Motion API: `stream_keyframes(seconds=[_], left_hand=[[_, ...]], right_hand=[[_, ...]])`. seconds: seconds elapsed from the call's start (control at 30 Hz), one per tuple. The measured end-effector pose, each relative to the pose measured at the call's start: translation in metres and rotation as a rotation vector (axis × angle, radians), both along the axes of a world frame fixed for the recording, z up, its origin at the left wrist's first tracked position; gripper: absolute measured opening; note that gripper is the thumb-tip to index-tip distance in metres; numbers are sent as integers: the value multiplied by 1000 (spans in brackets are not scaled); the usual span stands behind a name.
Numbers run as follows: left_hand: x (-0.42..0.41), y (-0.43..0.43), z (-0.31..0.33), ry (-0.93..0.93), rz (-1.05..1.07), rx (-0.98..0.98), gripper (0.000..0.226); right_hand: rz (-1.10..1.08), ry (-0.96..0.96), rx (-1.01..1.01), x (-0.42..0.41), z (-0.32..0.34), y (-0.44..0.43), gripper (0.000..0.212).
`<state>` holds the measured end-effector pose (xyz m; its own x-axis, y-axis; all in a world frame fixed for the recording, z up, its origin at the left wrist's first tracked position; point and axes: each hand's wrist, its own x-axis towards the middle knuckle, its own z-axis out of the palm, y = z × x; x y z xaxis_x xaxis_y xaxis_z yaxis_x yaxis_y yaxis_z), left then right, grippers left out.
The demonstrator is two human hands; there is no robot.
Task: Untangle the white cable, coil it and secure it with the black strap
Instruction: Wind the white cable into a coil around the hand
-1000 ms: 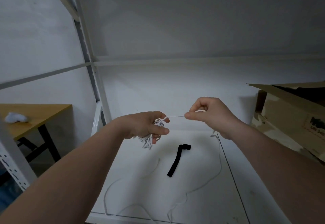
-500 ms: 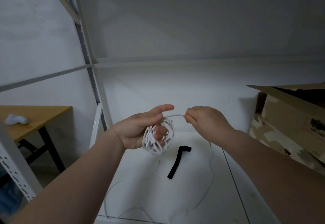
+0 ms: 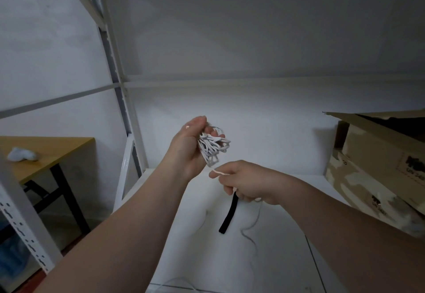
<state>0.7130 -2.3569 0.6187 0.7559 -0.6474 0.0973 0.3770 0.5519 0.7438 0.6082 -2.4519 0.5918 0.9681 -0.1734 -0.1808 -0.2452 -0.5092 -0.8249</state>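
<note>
My left hand (image 3: pixel 187 148) is raised above the white shelf, palm turned right, with several loops of the white cable (image 3: pixel 212 148) wound around its fingers. Just below it, my right hand (image 3: pixel 246 183) pinches the strand that leads out of the coil. From that hand the loose end of the cable trails down onto the shelf (image 3: pixel 249 235). The black strap (image 3: pixel 228 214) lies flat on the shelf under my right hand, its upper end hidden by the fingers.
A white metal shelf (image 3: pixel 276 258) with upright posts (image 3: pixel 119 99) at the left. An open cardboard box (image 3: pixel 379 161) stands at the right of the shelf. A wooden table (image 3: pixel 46 152) with a white crumpled thing (image 3: pixel 21 154) lies beyond the rack at left.
My left hand rose and turned with the coil, which has gained loops. My right hand dropped below the coil, drawing the strand down. Less loose cable lies on the shelf.
</note>
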Motion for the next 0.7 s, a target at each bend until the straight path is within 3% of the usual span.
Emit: stream_keyframes(seconds=[0.03, 0.1, 0.2, 0.3, 0.4, 0.47, 0.57, 0.63, 0.7], left_hand=[[3, -1, -1, -84, 92, 29, 5], [10, 2, -5, -227, 227, 147, 14], [14, 6, -10, -533, 329, 516, 25], [11, 7, -17, -833, 235, 974, 43], [13, 16, -19, -1008, 28, 1336, 66], [13, 25, -18, -950, -226, 1325, 71], [12, 30, -21, -764, -518, 1051, 51], [9, 32, -20, -614, -601, 849, 35], [5, 33, -14, -494, -620, 687, 36]], right_hand=[[20, 36, 9, -1, 1, -2, 27], [38, 61, 9, -3, 3, -6, 23], [20, 44, -61, -2, 10, -14, 15], [63, 57, -245, -5, 21, -17, 5], [-15, 30, -485, -8, 25, -29, 16], [-170, -73, -498, -9, 24, -42, 20], [-360, -265, -380, -6, 17, -55, 13], [-405, -332, -428, -3, 11, -57, 21], [-428, -362, -545, -2, 7, -57, 34]])
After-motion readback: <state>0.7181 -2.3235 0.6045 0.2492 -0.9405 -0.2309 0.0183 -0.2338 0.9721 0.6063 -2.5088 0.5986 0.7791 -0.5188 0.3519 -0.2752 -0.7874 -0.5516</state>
